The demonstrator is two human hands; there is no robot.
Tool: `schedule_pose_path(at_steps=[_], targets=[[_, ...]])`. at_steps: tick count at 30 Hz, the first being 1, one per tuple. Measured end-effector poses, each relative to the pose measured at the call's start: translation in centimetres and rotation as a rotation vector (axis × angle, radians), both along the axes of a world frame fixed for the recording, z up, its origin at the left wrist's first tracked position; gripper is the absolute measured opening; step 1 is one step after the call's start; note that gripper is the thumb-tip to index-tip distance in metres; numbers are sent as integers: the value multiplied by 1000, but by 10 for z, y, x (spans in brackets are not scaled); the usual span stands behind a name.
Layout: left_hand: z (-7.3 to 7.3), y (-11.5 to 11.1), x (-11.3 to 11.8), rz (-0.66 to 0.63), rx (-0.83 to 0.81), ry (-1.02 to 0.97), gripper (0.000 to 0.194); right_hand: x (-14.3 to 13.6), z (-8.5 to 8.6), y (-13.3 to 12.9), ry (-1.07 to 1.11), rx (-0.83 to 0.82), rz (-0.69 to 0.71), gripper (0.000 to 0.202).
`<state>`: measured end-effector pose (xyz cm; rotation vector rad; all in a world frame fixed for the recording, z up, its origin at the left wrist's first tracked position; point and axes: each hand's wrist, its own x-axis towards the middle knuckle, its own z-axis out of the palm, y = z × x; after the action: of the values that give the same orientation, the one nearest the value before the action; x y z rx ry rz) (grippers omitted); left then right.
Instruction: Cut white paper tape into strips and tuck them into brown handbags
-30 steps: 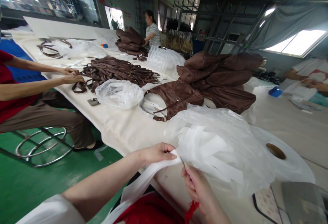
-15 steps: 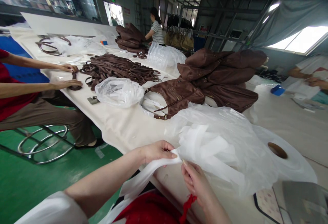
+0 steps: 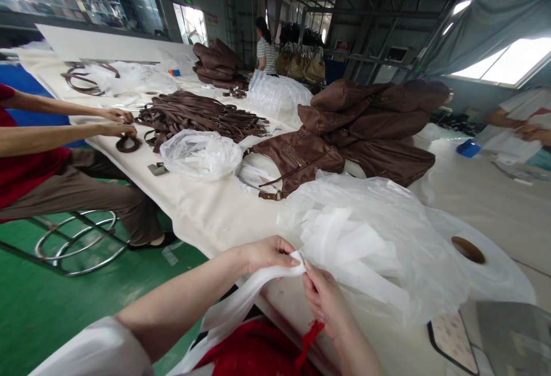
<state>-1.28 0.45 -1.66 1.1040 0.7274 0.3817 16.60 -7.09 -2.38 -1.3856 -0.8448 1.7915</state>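
My left hand (image 3: 273, 254) pinches a long white strip (image 3: 241, 302) near its upper end, and the rest hangs down across my lap. Close beside it, my right hand (image 3: 322, 290) is closed, thumb and forefinger pressed together at the strip's end; whether a small thing is between them I cannot make out. A red cord (image 3: 310, 338) hangs by my right wrist. Just beyond my hands, a heap of similar white strips (image 3: 344, 244) lies on a clear plastic bag (image 3: 422, 261).
Brown bags (image 3: 379, 117) are piled on the white table (image 3: 202, 209), with a heap of brown straps (image 3: 193, 115) farther left. A white roll (image 3: 508, 272) lies at right near a grey object (image 3: 512, 336). Co-workers' hands (image 3: 118, 123) hold a coiled strap at left; other people stand behind.
My right fingertips have moved slightly up and left, against the strip's end. The co-worker at left has raised one hand off the coiled strap a little. The person at the back has turned away.
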Motion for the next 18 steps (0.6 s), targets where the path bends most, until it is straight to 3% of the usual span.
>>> schedule_pose_path(at_steps=[5,12,18], targets=[[0,-1,2,-12,40,-2,48,0,-1,2,37,-16,-35,59],[7,-1,3,4,265,85,45,11,13,14,76,-64,-80,57],[17,-2,-4,54,358,151,44,41,31,30,133,56,-360,53]])
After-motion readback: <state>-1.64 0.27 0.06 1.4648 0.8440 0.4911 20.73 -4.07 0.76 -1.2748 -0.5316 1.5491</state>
